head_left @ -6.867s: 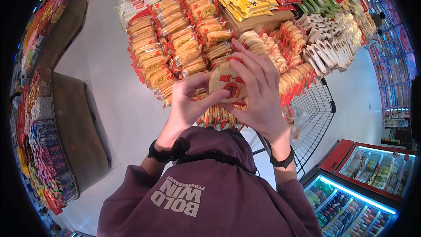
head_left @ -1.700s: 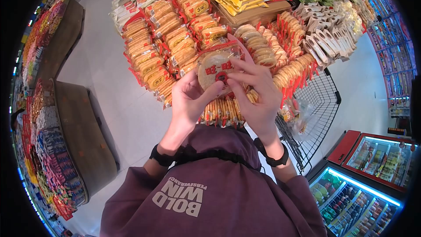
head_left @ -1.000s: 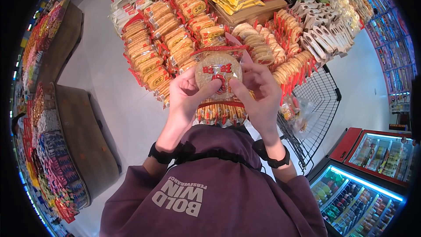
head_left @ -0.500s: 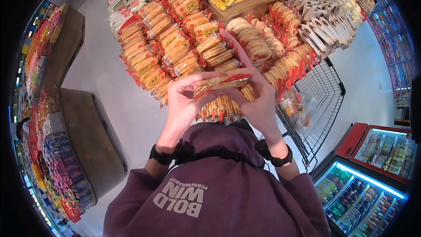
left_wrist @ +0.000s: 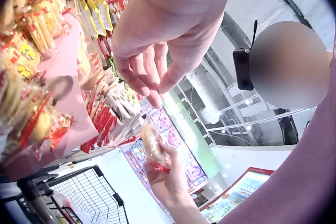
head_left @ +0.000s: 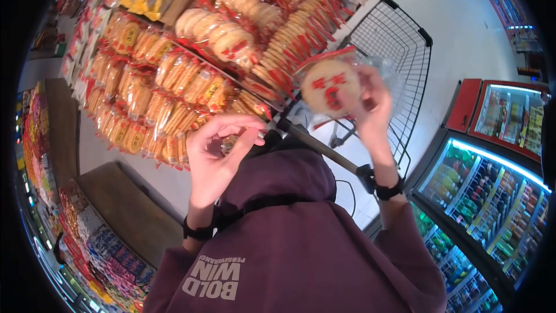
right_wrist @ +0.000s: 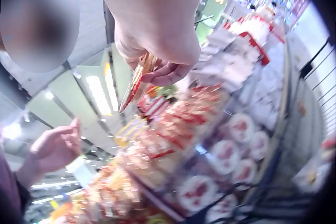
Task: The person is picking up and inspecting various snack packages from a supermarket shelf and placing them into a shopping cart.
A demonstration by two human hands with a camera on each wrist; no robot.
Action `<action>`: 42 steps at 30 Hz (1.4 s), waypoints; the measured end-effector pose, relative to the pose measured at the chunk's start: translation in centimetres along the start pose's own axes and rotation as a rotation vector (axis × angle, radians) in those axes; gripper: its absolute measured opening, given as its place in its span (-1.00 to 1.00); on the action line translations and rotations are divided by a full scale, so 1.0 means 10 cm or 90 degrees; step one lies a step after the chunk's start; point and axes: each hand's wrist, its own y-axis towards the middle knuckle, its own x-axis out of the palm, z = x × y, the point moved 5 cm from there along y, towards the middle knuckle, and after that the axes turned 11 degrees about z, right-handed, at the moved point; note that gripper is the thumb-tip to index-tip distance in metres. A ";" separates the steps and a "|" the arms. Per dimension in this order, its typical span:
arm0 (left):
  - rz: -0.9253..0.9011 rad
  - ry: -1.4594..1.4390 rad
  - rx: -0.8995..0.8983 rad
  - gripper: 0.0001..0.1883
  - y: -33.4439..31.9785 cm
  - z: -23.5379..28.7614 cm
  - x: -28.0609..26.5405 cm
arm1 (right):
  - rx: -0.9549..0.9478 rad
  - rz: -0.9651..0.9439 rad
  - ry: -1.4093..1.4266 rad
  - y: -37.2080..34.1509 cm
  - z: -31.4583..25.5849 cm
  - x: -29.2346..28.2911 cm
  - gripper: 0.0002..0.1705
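My right hand (head_left: pixel 375 110) pinches a round rice cracker (head_left: pixel 325 88) in a clear packet with red print, its face turned up toward the head camera. The packet hangs over the near part of the shopping cart (head_left: pixel 405 61). From the right wrist the packet (right_wrist: pixel 135 79) shows edge-on between thumb and fingers. My left hand (head_left: pixel 219 159) is in front of the snack display, fingers loosely bent, with nothing in its grasp. In the left wrist view the left hand's fingers (left_wrist: pixel 140 71) hang down, thumb beside them, well apart from the packet.
Rows of wrapped crackers (head_left: pixel 133 90) fill the display at the left, with more packets (head_left: pixel 226 35) beyond a divider. A cart handle (head_left: pixel 330 153) crosses before my body. Drink fridges (head_left: pixel 480 197) stand at the right, and a wooden counter (head_left: pixel 124 197) at the lower left.
Both hands held the packet, turning it face-on, then edge-on. The left hand has since let go; the right has carried the packet right, over the cart. The view has turned right.
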 end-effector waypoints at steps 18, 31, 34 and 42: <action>-0.077 0.170 -0.100 -0.84 0.02 -0.30 0.83 | 0.216 -0.078 -0.986 1.05 3.44 -3.53 -0.62; -0.054 0.112 -0.122 -0.82 0.04 -0.26 0.64 | 0.032 -0.065 -0.840 1.17 2.43 -2.60 -0.93; -0.053 0.106 -0.007 -0.77 0.06 -0.24 0.57 | -0.053 -0.019 -0.780 1.26 1.95 -2.27 -0.92; -0.029 0.139 0.136 -0.78 0.09 -0.01 0.25 | -0.246 0.052 -0.779 1.47 0.51 -1.43 -0.86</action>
